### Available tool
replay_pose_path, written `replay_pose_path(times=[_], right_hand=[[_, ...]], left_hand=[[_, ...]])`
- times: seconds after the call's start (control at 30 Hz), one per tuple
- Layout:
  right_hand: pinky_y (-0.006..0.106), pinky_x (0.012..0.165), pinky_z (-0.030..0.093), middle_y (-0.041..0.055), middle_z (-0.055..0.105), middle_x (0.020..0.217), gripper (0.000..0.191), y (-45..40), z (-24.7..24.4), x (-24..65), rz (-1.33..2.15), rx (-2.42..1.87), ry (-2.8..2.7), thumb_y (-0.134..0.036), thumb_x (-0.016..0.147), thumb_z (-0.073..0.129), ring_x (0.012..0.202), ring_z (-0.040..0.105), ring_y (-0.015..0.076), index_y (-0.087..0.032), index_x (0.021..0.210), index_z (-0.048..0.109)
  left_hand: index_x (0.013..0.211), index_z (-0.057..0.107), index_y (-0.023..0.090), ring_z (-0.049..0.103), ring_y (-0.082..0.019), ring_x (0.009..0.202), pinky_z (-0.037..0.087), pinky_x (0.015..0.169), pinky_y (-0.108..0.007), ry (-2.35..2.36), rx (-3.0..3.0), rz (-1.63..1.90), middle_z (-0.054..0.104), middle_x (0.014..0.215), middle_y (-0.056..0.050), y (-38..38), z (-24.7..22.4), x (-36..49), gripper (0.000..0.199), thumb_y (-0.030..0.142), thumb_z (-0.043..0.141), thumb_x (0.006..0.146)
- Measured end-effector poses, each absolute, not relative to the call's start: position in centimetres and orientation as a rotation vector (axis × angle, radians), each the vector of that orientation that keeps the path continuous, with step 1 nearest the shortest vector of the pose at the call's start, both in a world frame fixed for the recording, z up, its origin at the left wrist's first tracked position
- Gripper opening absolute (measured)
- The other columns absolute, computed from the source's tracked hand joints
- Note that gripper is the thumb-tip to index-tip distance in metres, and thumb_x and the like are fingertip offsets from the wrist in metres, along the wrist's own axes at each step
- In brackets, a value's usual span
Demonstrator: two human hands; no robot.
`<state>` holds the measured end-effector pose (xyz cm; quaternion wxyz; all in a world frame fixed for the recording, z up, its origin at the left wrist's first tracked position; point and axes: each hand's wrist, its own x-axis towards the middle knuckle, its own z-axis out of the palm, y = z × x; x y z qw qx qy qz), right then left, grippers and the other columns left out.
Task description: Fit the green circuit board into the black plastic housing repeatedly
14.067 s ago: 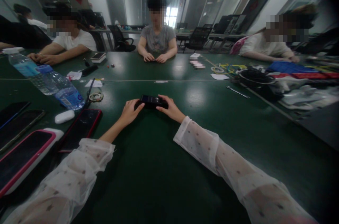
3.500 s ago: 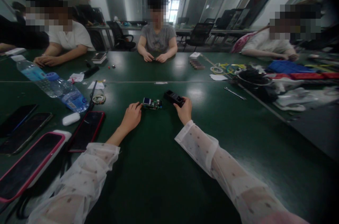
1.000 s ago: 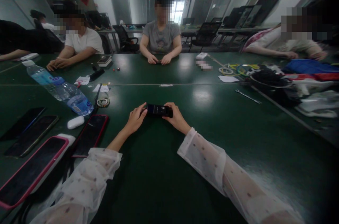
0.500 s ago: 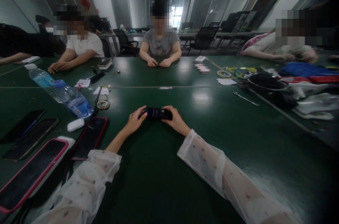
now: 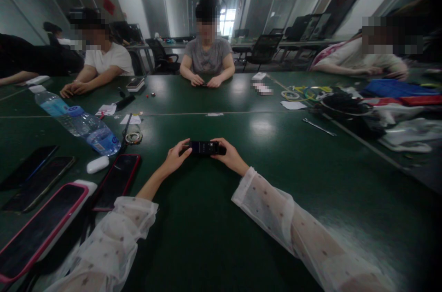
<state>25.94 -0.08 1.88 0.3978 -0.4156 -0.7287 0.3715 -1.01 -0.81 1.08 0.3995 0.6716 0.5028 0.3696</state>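
Observation:
A small black phone-like device (image 5: 204, 147) with faint light text on its screen is held sideways between my two hands, over the green table (image 5: 207, 227). My left hand (image 5: 177, 155) closes on its left end, thumb in front and fingers behind. Gripping the right end is my right hand (image 5: 228, 155), its thumb along the lower edge. The fingers behind the device are partly hidden. Sheer white dotted sleeves cover both forearms.
On the left lie several phones, including a pink-cased one (image 5: 43, 227) and a red-edged one (image 5: 117, 181), a white earbud case (image 5: 97, 165) and two water bottles (image 5: 95, 131). A wrench (image 5: 319, 127) and a cable pile (image 5: 348, 103) lie right. A person (image 5: 207, 59) sits opposite.
The view has shifted very slightly, so the table items appear a little further left. Both hands keep the same hold on the device.

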Motion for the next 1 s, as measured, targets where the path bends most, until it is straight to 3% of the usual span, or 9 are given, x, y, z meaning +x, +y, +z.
replay_pose_path(times=[0.3,0.67,1.0], right_hand=[[0.05,0.101,0.046,0.0037,0.064,0.113,0.05,0.06,1.71,25.93,0.968,-1.04,-1.843,-0.022,0.076,0.076,0.107,0.063,0.0246,-0.027,0.121,0.055],[0.053,0.103,0.044,0.0063,0.061,0.123,0.06,0.11,2.0,26.19,1.029,-1.053,-1.88,-0.04,0.072,0.081,0.114,0.059,0.0266,-0.027,0.124,0.054],[0.051,0.103,0.045,0.0062,0.061,0.123,0.057,0.14,1.87,26.18,1.011,-1.031,-1.874,-0.04,0.074,0.08,0.113,0.06,0.0253,-0.027,0.123,0.055]], left_hand=[[0.142,0.049,0.022,0.06,-0.026,0.121,0.042,0.109,-0.048,1.293,1.762,0.952,0.066,0.125,-0.011,-0.71,1.15,-0.91,0.06,0.053,0.056,0.091],[0.141,0.049,0.024,0.057,-0.026,0.125,0.04,0.111,-0.048,1.283,1.759,0.944,0.062,0.133,-0.011,-0.61,0.89,-1.06,0.058,0.052,0.056,0.091],[0.141,0.049,0.023,0.054,-0.025,0.129,0.042,0.11,-0.047,1.249,1.751,0.928,0.059,0.137,-0.011,-1.11,1.76,-0.97,0.057,0.05,0.056,0.091]])
